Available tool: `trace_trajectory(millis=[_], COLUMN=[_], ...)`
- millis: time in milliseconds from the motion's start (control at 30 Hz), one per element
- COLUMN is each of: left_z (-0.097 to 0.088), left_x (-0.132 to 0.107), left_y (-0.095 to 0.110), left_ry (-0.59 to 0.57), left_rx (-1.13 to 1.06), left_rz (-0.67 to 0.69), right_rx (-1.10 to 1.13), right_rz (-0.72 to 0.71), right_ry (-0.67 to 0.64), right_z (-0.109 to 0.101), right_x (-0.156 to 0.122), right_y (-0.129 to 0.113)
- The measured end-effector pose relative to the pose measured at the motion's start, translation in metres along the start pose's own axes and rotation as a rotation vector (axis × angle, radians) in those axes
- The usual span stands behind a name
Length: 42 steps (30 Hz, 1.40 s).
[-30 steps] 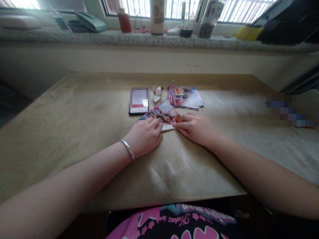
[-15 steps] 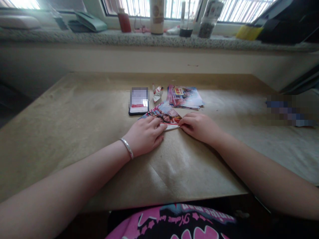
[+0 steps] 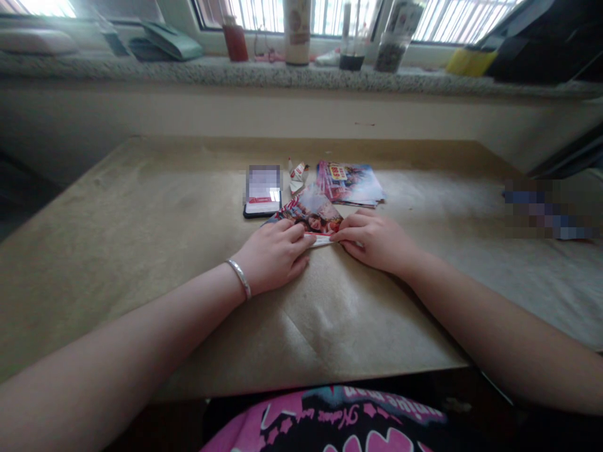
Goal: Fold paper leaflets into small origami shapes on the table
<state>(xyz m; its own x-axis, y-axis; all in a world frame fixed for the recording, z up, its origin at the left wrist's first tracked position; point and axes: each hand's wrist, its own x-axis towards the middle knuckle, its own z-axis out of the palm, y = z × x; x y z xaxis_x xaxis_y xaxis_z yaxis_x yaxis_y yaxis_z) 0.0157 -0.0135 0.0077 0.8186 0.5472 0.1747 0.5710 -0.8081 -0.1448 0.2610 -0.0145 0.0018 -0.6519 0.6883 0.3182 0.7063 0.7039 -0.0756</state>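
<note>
Head view: I'm working a fold into a glossy printed flyer point(image 3: 311, 216), which lies near the middle of the table point(image 3: 117, 263), toward its far edge. My left hand point(image 3: 276, 256) rests on the flyer's near left side, its fingers lightly curled and laid over the paper, pressing rather than gripping. My right hand point(image 3: 377, 242) comes in from the other side and meets the white folded edge, partly closed; I can't tell whether it pinches the paper or only presses it. Creasing this fold looks like the step in hand, and it calls for even pressure along that edge. The flyer is a colourful photo print with red trim, doubled over into a roughly triangular shape, with white showing along its near edge. Just beyond it sit a small folded paper figure point(image 3: 298, 177) and a stack of similar flyers point(image 3: 349, 185), with a smartphone point(image 3: 262, 191) to the left, its screen blurred. A silver bangle point(image 3: 239, 279) sits just above my left hand.
</note>
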Motion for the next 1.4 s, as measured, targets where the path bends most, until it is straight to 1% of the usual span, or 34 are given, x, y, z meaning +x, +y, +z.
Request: trace_trajectory(millis=[133, 367, 433, 567, 700, 1000, 1267, 1400], left_z=[0.0, -0.001, 0.0, 0.0, 0.001, 0.003, 0.002, 0.002], left_x=[0.001, 0.0, 0.0, 0.001, 0.001, -0.001, -0.001, -0.001], left_y=[0.001, 0.001, 0.0, 0.0, -0.001, -0.003, -0.003, -0.002], left_ry=[0.012, 0.02, 0.015, 0.004, -0.003, 0.036, 0.028, 0.032], left_rx=[-0.012, -0.009, -0.007, -0.006, -0.009, 0.004, 0.006, 0.002], left_rz=[0.004, -0.003, -0.001, 0.001, 0.006, 0.039, 0.042, 0.036], right_rx=[0.013, 0.008, 0.009, 0.009, 0.027, 0.035, 0.002, -0.033], right_rz=[-0.031, -0.104, -0.098, -0.042, -0.016, 0.054, 0.012, -0.048], right_ry=[-0.015, 0.0, -0.011, -0.022, -0.043, -0.09, -0.08, -0.043], right_z=[-0.001, -0.002, -0.002, -0.004, -0.008, -0.011, -0.013, -0.01], right_x=[0.0, 0.001, 0.001, 0.002, 0.001, 0.0, -0.003, -0.003], right_y=[0.002, 0.001, 0.0, -0.002, 0.001, 0.006, 0.008, 0.01])
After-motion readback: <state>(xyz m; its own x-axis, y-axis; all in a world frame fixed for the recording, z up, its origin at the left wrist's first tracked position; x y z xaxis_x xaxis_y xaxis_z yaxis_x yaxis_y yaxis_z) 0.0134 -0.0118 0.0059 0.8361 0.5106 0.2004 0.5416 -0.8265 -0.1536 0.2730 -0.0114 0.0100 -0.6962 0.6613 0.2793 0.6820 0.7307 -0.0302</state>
